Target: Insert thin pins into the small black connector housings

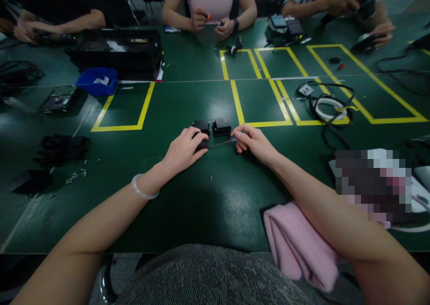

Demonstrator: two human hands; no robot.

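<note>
My left hand (184,149) is closed around a small black box-shaped part (200,143), holding it down on the green table. My right hand (250,142) pinches a slim screwdriver (221,143), with most of its handle hidden by the fingers. Its thin shaft points left and reaches the side of the held part; the contact at the tip is too small to make out. Just beyond my hands stand two similar black boxes, one on the left (201,126) and one on the right (221,126). A single small screw (211,178) lies nearer to me.
Loose screws (72,177) and black parts (62,148) lie at left. Behind them are a blue bin (97,82) and a long black tray (114,67). At right are a coiled cable (331,108) and a pink cloth (298,242). Several people work across the table.
</note>
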